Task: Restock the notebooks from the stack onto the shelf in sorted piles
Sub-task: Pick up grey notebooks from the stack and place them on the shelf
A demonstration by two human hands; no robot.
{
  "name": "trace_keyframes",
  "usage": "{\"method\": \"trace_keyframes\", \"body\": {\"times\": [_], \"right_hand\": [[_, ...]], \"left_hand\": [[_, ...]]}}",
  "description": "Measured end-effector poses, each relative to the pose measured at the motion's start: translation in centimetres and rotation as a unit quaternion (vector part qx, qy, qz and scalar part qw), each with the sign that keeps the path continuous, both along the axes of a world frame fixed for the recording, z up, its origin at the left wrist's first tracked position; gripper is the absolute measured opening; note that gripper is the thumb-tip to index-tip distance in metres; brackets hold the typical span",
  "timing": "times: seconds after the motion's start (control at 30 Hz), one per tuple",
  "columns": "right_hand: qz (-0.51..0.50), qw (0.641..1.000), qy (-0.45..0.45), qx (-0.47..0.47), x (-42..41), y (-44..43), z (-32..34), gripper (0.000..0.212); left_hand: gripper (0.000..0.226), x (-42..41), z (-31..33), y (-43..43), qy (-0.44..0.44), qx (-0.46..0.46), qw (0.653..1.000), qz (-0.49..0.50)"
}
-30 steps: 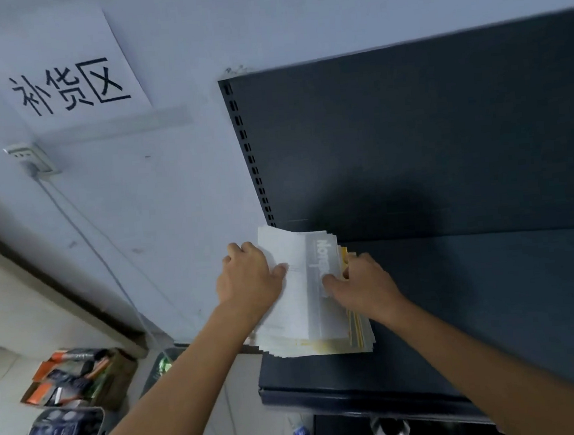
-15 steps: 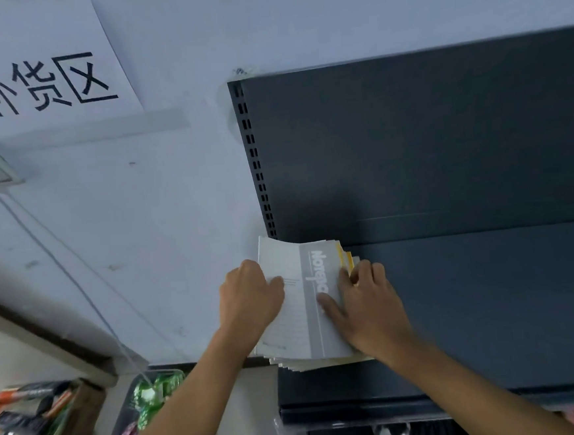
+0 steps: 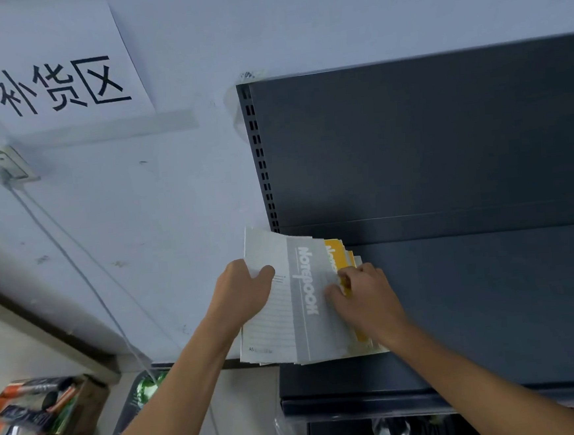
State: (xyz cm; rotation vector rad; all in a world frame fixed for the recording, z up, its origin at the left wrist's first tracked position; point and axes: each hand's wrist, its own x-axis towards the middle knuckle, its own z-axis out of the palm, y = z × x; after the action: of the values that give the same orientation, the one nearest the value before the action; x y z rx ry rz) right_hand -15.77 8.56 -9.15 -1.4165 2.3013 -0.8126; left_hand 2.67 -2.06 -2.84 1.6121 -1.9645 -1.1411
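Your left hand [image 3: 245, 291] grips the left edge of the top grey notebook [image 3: 304, 322], thumb on its cover. Your right hand [image 3: 366, 300] pinches into the right edge of the stack [image 3: 327, 357], where a yellow notebook [image 3: 334, 251] shows beneath. The stack lies at the left end of the shelf [image 3: 491, 304], overhanging its side, so part the colours at that seam and steady the rest against sliding off.

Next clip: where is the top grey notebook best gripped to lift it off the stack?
Likely its left long edge, approached from the left. The grey notebook lies flat, fanned leftward and overhanging the shelf end, so fingers can slip beneath there. The left hand holds that edge, thumb on top.
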Motion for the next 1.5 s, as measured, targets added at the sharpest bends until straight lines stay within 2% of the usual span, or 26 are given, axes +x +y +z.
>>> {"method": "trace_keyframes", "body": {"times": [0.07, 0.17, 0.27, 0.33, 0.5, 0.67, 0.87, 1.0, 1.2, 1.5], "right_hand": [[-0.006, 1.0, -0.017, 0.012, 0.0, -0.1, 0.5, 0.04], [-0.018, 0.991, -0.13, 0.008, 0.1, -0.3, 2.0, 0.047], [-0.06, 0.971, -0.233, -0.005, -0.2, -0.2, 3.8, 0.035], [-0.095, 0.964, -0.245, -0.029, -0.8, 0.2, 4.2, 0.024], [-0.16, 0.963, -0.215, -0.025, -3.6, 2.6, 4.7, 0.013], [-0.235, 0.946, -0.222, -0.025, -7.1, 7.1, 4.9, 0.014], [-0.304, 0.948, -0.091, -0.004, -10.8, 13.0, 5.5, 0.033], [-0.33, 0.943, -0.022, 0.026, -13.9, 17.2, 5.6, 0.039], [-0.383, 0.923, 0.002, 0.033, -20.3, 26.0, 5.5, 0.025], [-0.444, 0.895, 0.034, 0.027, -31.2, 40.6, 3.9, 0.022]], "left_hand": [[0.018, 0.0, 0.4, 0.1, 0.019, -0.011, 1.0, -0.019], [0.027, -0.6, 0.8, -0.2, 0.027, -0.003, 0.999, -0.033], [0.031, -1.7, 1.0, -0.5, 0.039, 0.005, 0.998, -0.05], [0.034, -2.8, 0.9, -0.6, 0.029, -0.008, 0.998, -0.057], [0.039, -6.8, 0.4, 0.5, -0.087, -0.146, 0.979, -0.11], [0.028, -11.8, -0.2, 2.9, -0.074, -0.159, 0.972, -0.156], [0.03, -18.3, -0.6, 7.2, -0.086, -0.208, 0.942, -0.249], [0.034, -22.7, -0.8, 11.0, -0.062, -0.228, 0.925, -0.299], [0.033, -31.4, -0.3, 19.2, -0.059, -0.239, 0.897, -0.367], [0.031, -44.2, -0.9, 33.4, -0.071, -0.249, 0.873, -0.414]]}}
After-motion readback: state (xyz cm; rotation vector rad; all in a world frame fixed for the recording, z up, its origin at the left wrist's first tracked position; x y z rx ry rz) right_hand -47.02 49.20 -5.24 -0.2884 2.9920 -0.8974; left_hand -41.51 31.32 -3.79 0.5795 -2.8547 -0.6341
